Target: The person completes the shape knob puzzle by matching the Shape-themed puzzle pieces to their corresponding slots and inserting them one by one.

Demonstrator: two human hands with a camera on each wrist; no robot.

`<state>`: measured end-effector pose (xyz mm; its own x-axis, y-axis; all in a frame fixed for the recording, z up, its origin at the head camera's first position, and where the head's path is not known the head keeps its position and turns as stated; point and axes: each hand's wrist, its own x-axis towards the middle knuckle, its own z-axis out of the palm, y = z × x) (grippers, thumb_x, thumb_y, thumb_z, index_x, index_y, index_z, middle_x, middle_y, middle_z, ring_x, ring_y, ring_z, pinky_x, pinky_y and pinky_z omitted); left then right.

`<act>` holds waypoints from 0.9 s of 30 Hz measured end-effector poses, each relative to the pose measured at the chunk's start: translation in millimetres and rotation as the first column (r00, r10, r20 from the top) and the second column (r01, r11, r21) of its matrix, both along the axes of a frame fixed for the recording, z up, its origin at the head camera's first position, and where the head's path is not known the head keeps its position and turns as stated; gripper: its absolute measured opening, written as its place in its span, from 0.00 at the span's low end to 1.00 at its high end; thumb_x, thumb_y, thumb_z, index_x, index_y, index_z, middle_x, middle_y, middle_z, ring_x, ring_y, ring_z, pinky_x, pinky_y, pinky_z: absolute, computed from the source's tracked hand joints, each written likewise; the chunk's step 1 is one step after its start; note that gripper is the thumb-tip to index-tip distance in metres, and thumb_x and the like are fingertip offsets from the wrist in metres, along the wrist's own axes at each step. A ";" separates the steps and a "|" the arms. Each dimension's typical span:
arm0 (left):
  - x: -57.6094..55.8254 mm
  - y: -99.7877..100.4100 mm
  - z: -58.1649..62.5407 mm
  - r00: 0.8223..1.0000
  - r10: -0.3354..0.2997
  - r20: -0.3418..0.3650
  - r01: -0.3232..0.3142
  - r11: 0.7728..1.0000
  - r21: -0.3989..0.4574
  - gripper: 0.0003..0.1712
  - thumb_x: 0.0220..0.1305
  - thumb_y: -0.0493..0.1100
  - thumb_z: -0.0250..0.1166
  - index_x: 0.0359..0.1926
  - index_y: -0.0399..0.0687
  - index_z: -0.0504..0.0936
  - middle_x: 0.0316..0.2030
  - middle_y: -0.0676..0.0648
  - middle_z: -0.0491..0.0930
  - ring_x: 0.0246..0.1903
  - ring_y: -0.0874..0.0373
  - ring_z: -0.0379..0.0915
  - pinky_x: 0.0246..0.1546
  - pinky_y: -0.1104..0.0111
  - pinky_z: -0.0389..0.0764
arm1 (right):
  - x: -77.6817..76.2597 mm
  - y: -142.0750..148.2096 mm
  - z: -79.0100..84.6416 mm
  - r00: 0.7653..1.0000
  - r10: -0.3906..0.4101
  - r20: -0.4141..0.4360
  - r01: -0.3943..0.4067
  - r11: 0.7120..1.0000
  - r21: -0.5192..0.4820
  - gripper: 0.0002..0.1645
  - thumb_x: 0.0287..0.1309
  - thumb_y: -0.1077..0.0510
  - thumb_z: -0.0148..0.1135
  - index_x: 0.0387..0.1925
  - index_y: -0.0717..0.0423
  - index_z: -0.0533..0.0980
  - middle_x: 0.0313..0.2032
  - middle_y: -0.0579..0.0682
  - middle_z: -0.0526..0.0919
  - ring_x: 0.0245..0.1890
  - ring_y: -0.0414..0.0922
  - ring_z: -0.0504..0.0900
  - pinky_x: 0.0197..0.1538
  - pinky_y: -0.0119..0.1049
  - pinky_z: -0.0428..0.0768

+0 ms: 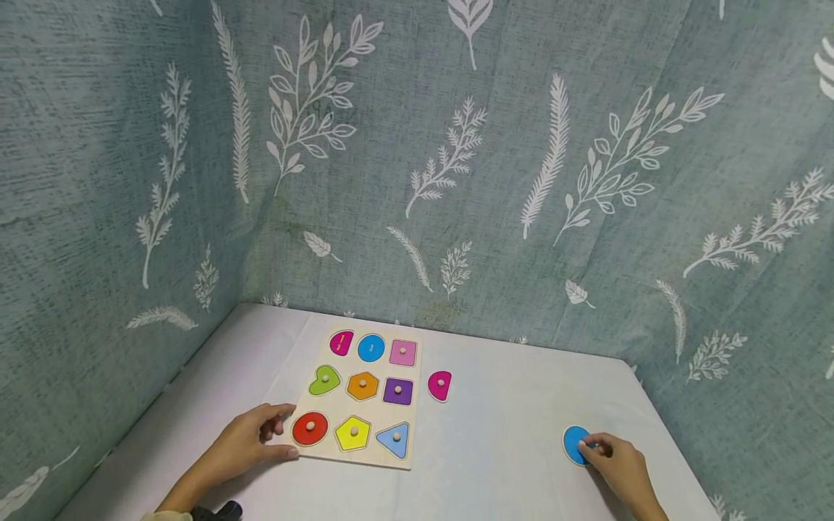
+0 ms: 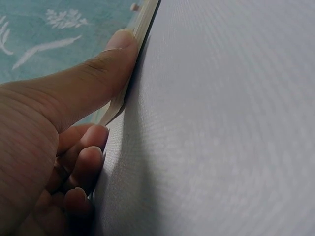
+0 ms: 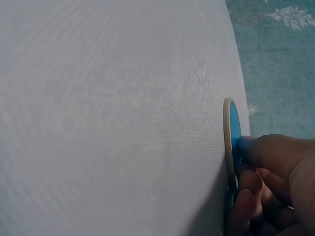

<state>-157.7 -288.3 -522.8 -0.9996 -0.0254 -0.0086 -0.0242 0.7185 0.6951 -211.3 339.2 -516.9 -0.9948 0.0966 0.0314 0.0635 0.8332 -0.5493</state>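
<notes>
On the left of the table lies a wooden shape-puzzle board (image 1: 371, 463) with knobbed pieces. My left hand (image 1: 250, 441) holds its near left corner, the thumb (image 2: 115, 59) against the board's edge and the other fingers curled beside it. At the right, my right hand (image 1: 615, 459) pinches the knob of a blue round piece (image 1: 574, 443); its wooden rim and a shadow on the cloth show in the right wrist view. A magenta half-round piece (image 1: 439, 386) lies just right of the board. Knobless recesses in the back row are a magenta half-round (image 1: 342, 343) and a blue round (image 1: 371, 348).
Red (image 1: 310, 428), yellow (image 1: 353, 433), light blue, green, orange, purple and pink pieces sit in the board. A white cloth (image 1: 495, 441) covers the table. Leaf-patterned grey-green curtains (image 1: 456, 181) rise behind and at both sides. Something black (image 1: 224, 511) shows at the left wrist.
</notes>
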 end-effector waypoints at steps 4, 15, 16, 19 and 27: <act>0.9 -0.9 -0.9 1.000 -0.007 -0.004 0.007 1.000 0.013 0.49 0.36 0.45 0.88 0.62 0.33 0.79 0.31 0.51 0.71 0.34 0.56 0.67 0.32 0.71 0.72 | -0.2 0.5 -1.1 1.000 -0.008 0.011 0.008 1.000 -0.015 0.22 0.64 0.46 0.70 0.43 0.62 0.86 0.27 0.43 0.81 0.29 0.42 0.77 0.39 0.42 0.78; 0.0 -2.8 -1.9 1.000 -0.014 -0.015 0.014 1.000 0.015 0.50 0.36 0.47 0.88 0.62 0.33 0.79 0.31 0.52 0.71 0.33 0.57 0.67 0.32 0.71 0.72 | -1.3 -3.7 -1.8 1.000 -0.013 -0.024 0.013 1.000 -0.011 0.18 0.63 0.51 0.71 0.41 0.64 0.86 0.25 0.43 0.79 0.26 0.41 0.75 0.33 0.36 0.75; -0.1 -3.1 -2.2 1.000 -0.015 -0.015 0.015 1.000 0.013 0.50 0.36 0.47 0.88 0.62 0.33 0.79 0.31 0.52 0.71 0.33 0.57 0.67 0.32 0.71 0.73 | -1.3 -4.2 -1.8 1.000 -0.011 -0.025 0.011 1.000 -0.019 0.17 0.63 0.51 0.71 0.41 0.63 0.86 0.24 0.43 0.79 0.25 0.41 0.75 0.32 0.35 0.74; -0.6 -3.5 -2.9 1.000 -0.012 -0.012 0.012 1.000 0.012 0.50 0.36 0.48 0.88 0.62 0.34 0.79 0.31 0.52 0.71 0.33 0.57 0.67 0.32 0.71 0.73 | -1.6 -6.2 -2.0 0.999 0.000 -0.036 -0.001 0.999 -0.035 0.17 0.63 0.51 0.71 0.41 0.63 0.86 0.23 0.43 0.79 0.23 0.41 0.76 0.31 0.33 0.74; -0.2 -3.2 -2.8 1.000 -0.012 -0.012 0.012 1.000 0.012 0.50 0.36 0.48 0.88 0.62 0.34 0.80 0.31 0.52 0.71 0.33 0.57 0.67 0.32 0.71 0.72 | -4.9 -17.8 -2.6 0.998 0.020 -0.057 -0.024 0.997 -0.072 0.16 0.62 0.53 0.72 0.42 0.64 0.85 0.22 0.43 0.78 0.20 0.41 0.75 0.24 0.33 0.73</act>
<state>-157.9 -291.4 -525.6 -0.9999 -0.0137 0.0029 -0.0077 0.7100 0.7042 -216.3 321.4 -519.5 -0.9935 0.0791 0.0815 0.0130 0.7921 -0.6103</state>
